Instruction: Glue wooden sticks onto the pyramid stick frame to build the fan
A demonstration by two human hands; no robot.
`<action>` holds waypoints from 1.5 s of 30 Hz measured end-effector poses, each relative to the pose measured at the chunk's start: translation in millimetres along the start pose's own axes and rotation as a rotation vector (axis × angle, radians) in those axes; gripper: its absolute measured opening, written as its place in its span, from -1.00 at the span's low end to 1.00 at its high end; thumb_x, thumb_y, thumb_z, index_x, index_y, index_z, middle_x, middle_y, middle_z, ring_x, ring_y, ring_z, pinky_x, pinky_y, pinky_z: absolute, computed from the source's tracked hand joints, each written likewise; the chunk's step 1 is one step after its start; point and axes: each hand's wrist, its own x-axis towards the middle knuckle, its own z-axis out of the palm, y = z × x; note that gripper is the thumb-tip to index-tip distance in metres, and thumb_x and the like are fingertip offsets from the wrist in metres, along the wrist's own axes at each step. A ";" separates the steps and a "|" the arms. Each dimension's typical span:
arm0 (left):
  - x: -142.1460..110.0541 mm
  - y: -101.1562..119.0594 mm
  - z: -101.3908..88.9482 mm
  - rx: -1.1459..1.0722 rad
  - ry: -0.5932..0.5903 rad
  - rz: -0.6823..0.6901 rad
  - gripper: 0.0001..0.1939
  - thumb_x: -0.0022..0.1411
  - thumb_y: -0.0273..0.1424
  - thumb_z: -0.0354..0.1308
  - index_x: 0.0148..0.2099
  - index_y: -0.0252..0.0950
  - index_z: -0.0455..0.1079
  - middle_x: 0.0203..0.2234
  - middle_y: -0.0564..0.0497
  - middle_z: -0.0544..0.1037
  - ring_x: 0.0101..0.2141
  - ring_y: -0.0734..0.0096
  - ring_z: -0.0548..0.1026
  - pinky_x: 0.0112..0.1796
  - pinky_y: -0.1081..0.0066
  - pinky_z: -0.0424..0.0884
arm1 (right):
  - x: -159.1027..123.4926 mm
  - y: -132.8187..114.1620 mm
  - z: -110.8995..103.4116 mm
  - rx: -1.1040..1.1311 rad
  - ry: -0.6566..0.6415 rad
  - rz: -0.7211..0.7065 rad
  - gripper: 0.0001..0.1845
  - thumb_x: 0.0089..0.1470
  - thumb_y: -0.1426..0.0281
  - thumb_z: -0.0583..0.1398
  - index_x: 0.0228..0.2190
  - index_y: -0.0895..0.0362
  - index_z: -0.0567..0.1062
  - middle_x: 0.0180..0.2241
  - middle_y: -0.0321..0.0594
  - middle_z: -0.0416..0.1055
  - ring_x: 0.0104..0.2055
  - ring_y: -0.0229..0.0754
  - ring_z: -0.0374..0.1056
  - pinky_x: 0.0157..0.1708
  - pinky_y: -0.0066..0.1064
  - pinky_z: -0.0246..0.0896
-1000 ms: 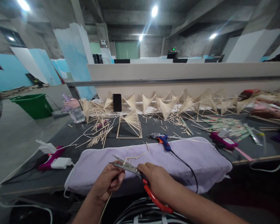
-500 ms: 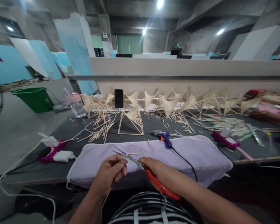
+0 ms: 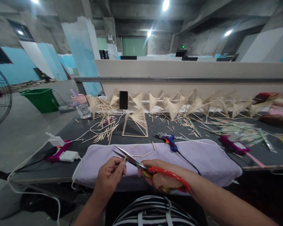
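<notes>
My left hand (image 3: 110, 176) pinches a short wooden stick (image 3: 125, 158) between thumb and fingertips. My right hand (image 3: 161, 176) is wrapped around the red-handled scissors (image 3: 131, 159), whose blades are parted and point left, right at the stick's end. Whether the blades touch the stick is hard to tell. Both hands are above a lilac cloth pad (image 3: 193, 163) with several short stick pieces (image 3: 146, 154) lying on it. Beyond the pad, a blue glue gun (image 3: 171, 143) rests on its side. A stick frame with fanned sticks (image 3: 138, 121) stands behind it to the left.
Along the back stand several fanned stick models (image 3: 174, 108) and a black phone (image 3: 123, 100). Loose sticks (image 3: 108, 133) lie left. A water bottle (image 3: 83, 108) and power strips (image 3: 58, 152) are on the table (image 3: 68, 131). A green bin (image 3: 40, 100) stands on the floor.
The scissors have turned in my right hand, their red handle now lying flatter and their blades wider apart at the stick. The whole view has shifted slightly, with the scene appearing farther right.
</notes>
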 end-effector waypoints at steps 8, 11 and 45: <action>2.3 -2.7 -8.5 -0.095 0.046 0.038 -0.83 0.14 -0.31 0.12 -0.40 -0.32 0.34 -0.63 0.08 0.40 -0.66 0.66 0.21 -0.64 0.60 0.11 | 18.2 19.3 -11.7 0.404 -0.270 -0.092 -0.49 -0.35 0.50 0.04 -0.21 0.12 0.29 -0.51 -0.33 0.24 -0.58 -0.33 0.19 -0.61 -0.49 0.18; 6.5 -3.0 -19.3 -0.234 0.147 0.048 -0.84 0.13 -0.33 0.14 -0.41 -0.32 0.31 -0.65 0.11 0.39 -0.71 0.72 0.16 -0.69 0.65 0.04 | 32.1 4.4 -24.6 -0.003 0.046 -0.096 -0.49 -0.28 0.52 0.04 -0.17 0.09 0.29 -0.52 -0.33 0.27 -0.56 -0.29 0.22 -0.57 -0.47 0.15; 100.5 37.3 -16.7 -0.554 0.228 0.256 -0.75 -0.09 -0.37 0.31 -0.33 -0.26 0.33 -0.51 0.07 0.51 -0.51 0.49 0.45 -0.43 0.48 0.45 | 124.3 7.0 8.6 -0.003 0.369 -0.503 -0.69 0.07 0.33 0.09 -0.13 0.12 0.42 -0.40 -0.32 0.40 -0.39 -0.32 0.30 -0.42 -0.55 0.15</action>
